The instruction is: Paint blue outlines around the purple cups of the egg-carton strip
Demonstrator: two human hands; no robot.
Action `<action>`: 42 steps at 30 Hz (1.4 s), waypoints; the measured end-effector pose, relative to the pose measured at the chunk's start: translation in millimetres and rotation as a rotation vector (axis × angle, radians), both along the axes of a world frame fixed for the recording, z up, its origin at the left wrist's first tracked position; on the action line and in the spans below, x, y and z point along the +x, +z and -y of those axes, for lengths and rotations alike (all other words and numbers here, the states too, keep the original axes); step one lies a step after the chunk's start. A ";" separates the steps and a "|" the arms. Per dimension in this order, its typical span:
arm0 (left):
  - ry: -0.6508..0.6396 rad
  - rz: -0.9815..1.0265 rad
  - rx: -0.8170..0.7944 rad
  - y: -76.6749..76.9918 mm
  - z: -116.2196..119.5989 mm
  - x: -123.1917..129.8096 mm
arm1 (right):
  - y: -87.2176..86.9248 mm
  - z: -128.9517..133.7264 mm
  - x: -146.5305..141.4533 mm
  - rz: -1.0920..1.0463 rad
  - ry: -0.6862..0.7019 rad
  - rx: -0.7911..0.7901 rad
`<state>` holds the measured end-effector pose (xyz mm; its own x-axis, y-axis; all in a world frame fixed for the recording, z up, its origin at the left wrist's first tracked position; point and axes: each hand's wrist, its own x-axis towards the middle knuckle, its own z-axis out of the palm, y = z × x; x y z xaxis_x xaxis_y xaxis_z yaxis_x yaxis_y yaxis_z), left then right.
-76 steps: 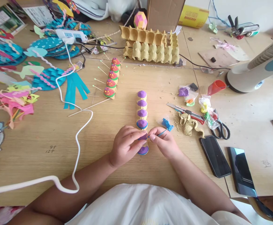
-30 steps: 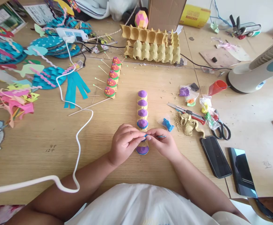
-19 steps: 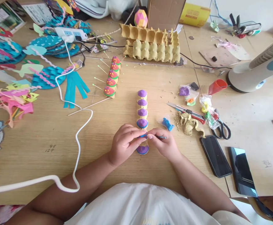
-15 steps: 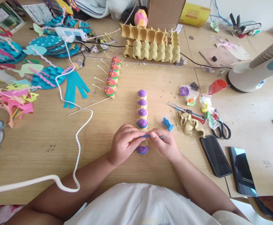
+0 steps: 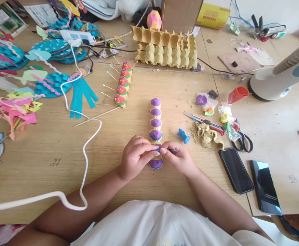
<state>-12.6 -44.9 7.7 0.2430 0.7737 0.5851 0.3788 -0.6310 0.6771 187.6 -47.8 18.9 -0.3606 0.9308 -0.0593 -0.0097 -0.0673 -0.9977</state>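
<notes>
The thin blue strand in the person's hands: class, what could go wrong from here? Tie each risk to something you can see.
1. The blue strand is thin and pinched by both the left hand and the right hand, so a tug might stretch or snap it.
2. Both hands work right over the purple-topped carton strip; a slip could dent a cap.
3. The utility knife lies beyond the right hand, blade out, so a careless reach might cause a cut.
</notes>
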 end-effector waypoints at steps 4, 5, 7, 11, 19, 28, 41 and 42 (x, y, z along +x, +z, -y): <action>-0.026 0.021 -0.019 0.4 1.0 0.0 | -1.2 0.8 0.8 0.008 0.015 0.046; -0.034 0.028 -0.023 0.4 1.2 0.1 | -1.4 0.8 1.2 0.016 0.015 0.063; -0.048 0.038 -0.028 0.6 1.4 0.3 | -1.2 0.7 1.7 0.029 0.018 0.085; -0.033 0.021 -0.032 1.4 1.4 1.7 | -0.3 1.0 1.1 0.017 0.012 0.017; -0.007 0.012 -0.011 1.6 1.1 4.7 | -1.0 2.1 -1.4 -0.024 -0.030 0.001; -0.022 0.028 -0.051 1.8 1.4 3.1 | -2.3 1.2 3.5 0.135 0.047 0.132; -0.002 0.041 0.027 1.3 2.1 2.1 | -9.8 -0.2 5.8 -0.114 0.032 -0.069; -0.006 0.041 0.033 0.7 1.9 2.2 | -10.8 -0.3 5.4 -0.122 0.032 -0.077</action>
